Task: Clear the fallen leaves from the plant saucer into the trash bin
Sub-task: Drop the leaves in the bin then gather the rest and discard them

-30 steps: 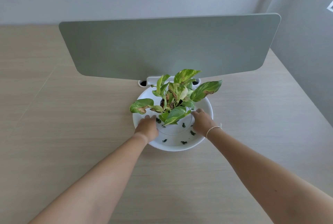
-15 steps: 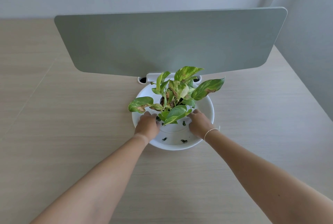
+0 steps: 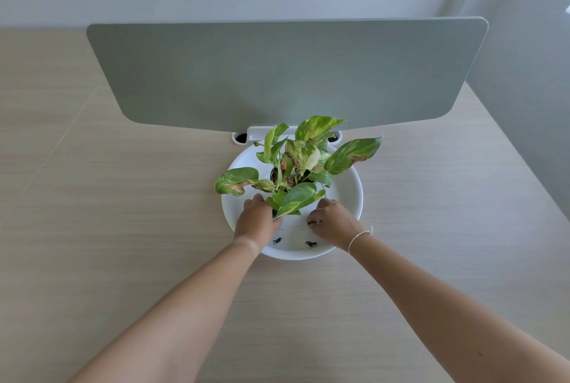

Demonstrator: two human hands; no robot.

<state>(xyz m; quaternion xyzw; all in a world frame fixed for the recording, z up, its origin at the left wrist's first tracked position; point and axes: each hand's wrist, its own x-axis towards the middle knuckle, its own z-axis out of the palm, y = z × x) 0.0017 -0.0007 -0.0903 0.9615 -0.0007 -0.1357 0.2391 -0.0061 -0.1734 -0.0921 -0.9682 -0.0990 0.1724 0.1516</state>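
Saucer [image 3: 351,194], white, round, sits on pale wood desk [image 3: 123,228] just in front of grey divider panel [image 3: 277,74]. Potted plant [image 3: 296,166] stands in saucer. L hand [image 3: 257,222] and R hand [image 3: 334,223] rest inside saucer either side of pot, fingers curled; can't tell if gripping anything. Dark leaf bits [image 3: 310,243] lie near front rim, one at R fingertips [image 3: 314,222].

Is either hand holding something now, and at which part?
The right hand pinches a small dark leaf scrap at its fingertips. The left hand rests in the saucer; whether it holds anything cannot be told.
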